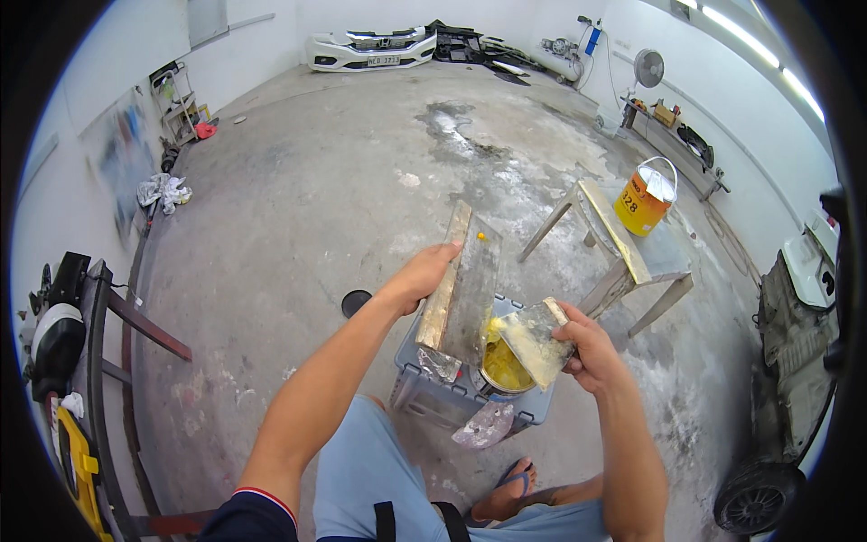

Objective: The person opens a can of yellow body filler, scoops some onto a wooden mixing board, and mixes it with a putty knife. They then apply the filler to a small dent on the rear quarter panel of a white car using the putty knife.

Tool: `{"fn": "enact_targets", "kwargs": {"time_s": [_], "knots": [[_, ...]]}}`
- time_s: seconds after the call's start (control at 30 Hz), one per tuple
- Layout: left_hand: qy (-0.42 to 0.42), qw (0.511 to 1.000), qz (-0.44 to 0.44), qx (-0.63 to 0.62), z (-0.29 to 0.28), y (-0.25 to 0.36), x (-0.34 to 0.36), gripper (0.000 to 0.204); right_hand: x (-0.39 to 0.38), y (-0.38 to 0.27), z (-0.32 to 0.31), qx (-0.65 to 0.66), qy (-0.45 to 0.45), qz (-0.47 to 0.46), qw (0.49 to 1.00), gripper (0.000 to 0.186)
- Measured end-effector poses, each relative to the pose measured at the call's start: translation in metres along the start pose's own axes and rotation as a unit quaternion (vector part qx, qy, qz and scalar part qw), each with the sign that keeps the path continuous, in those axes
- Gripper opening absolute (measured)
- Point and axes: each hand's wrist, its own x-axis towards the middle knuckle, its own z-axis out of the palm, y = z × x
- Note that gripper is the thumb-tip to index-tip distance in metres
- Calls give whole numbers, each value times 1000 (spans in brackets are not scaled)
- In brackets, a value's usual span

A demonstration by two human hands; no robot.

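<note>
My left hand (433, 280) grips a long flat metal spreader (472, 271) by its wooden edge; a small orange-yellow dab (483, 237) sits on its upper part. My right hand (585, 348) holds a short, wide, stained scraper (533, 341), its blade over the rim of an open can of yellow paste (506, 366), with yellow paste on its corner. The can sits on a grey plastic box (424, 402) below both hands, and the spreader's lower end partly hides the box lid. A stained, mottled piece (485, 425) lies at the box's front.
A worn stool (673, 266) with a yellow pail (639, 212) stands front right. A dark round lid (357, 303) lies on the floor. Left are a metal rack (117, 379) and stepladder (176, 113); behind, a white bumper (370, 52); right, a wall bench (673, 135) and vehicle part (786, 334).
</note>
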Motion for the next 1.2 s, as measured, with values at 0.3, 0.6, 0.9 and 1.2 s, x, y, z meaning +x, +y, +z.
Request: {"fn": "enact_targets", "kwargs": {"time_s": [0.3,0.6,0.9,1.2], "knots": [[-10,998,-36,-55,5,-11,-4,62,5,7,20,-113,34,-68,991,59],[-11,983,-20,-180,7,-41,-3,61,-38,3,37,-499,2,-364,787,33],[33,960,5,-280,-3,-27,-23,59,-51,1,30,-597,58,-544,587,43],[34,975,6,-220,4,18,-28,52,-52,0,16,-523,180,-599,579,46]]}}
